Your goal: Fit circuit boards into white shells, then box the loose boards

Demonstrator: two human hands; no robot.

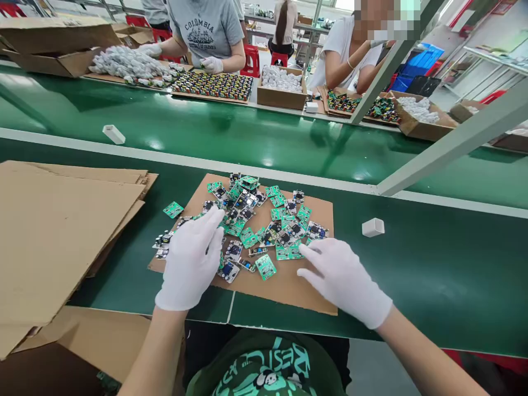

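Two white-gloved hands at the circuit boards (pixel 284 236), which lie as a loose heap on a flat cardboard sheet (pixel 280 289) on the green bench (pixel 433 275), right in front of you. Your left hand (pixel 192 258) covers the heap's left side, fingers long and close together, thumb a little apart; what is under it is hidden, so you cannot tell whether it grips anything. Your right hand (pixel 342 275) is held wide at the heap's right edge, thumb parted from the fingers, nothing visible between them. Key relation: a single green board (pixel 265 267) lies face-on between the two hands, left of your right thumb — your right hand is the nearer. Its long axis looks only slightly longer than its width and slants, far end toward your left. Other green faces lie just beside your right fingertips; contact there is unclear. Look of the boards: small, roughly rectangular, some showing bright green with pale solder marks, others turned component side up, dark blocks and blue and yellow parts, many overlapping at odd angles. One stray board (pixel 172 209) sits off the sheet, beyond your left hand, near the cardboard stack (pixel 61 231).
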